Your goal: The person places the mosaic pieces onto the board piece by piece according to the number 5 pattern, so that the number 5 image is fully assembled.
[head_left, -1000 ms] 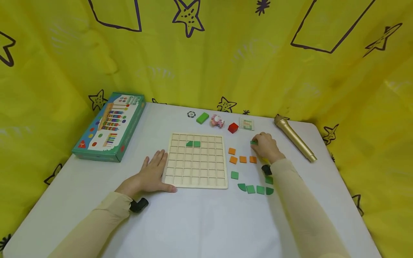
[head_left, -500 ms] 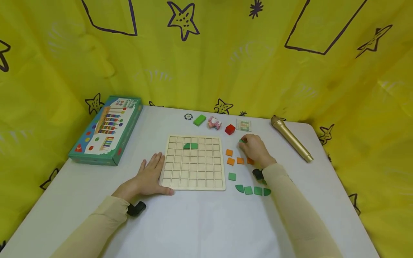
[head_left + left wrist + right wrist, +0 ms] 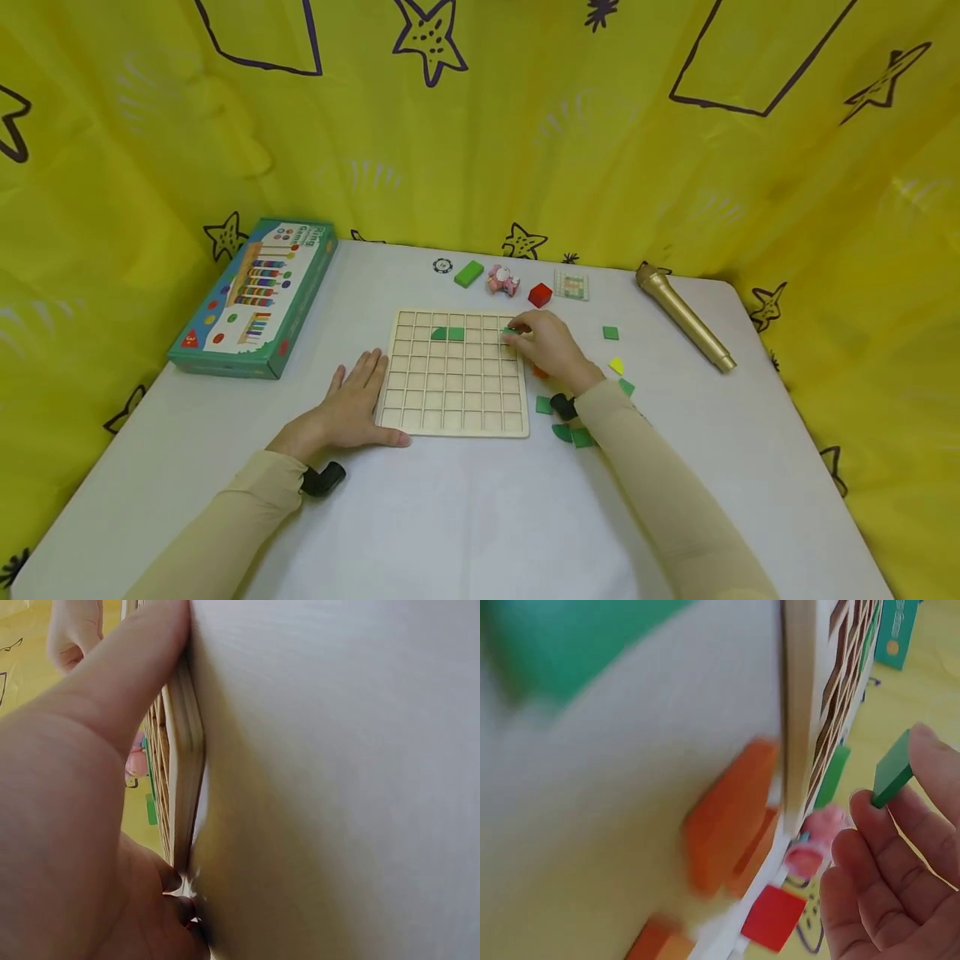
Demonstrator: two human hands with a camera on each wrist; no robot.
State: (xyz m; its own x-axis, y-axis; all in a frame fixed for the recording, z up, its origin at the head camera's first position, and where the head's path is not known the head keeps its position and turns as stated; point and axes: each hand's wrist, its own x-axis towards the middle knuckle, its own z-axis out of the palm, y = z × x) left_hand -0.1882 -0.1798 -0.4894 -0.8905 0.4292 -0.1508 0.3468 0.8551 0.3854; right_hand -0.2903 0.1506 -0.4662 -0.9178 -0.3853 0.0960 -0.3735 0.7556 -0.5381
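Note:
A square wooden grid board (image 3: 450, 392) lies on the white table. Two green tiles, a rounded one (image 3: 439, 334) and a square one (image 3: 456, 334), sit side by side in its upper cells. My left hand (image 3: 351, 407) lies flat with fingers spread along the board's left edge, thumb at the front corner. Over the board's upper right side, my right hand (image 3: 553, 346) pinches a green tile (image 3: 892, 771) between thumb and fingertip. The right wrist view shows this tile held tilted, with the other fingers loosely bent below it.
Right of the board lie orange tiles (image 3: 731, 817), several green tiles (image 3: 611, 332) and a yellow piece (image 3: 617, 365). Behind stand a green block (image 3: 469, 273), pink figurine (image 3: 502, 280), red block (image 3: 540, 294) and pattern card (image 3: 572, 286). A game box (image 3: 255, 292) and gold microphone (image 3: 686, 321) flank them.
My right hand has moved left from the loose tiles to above the board, carrying the green tile. A green square and the yellow piece have come into sight behind it. My left hand stays put.

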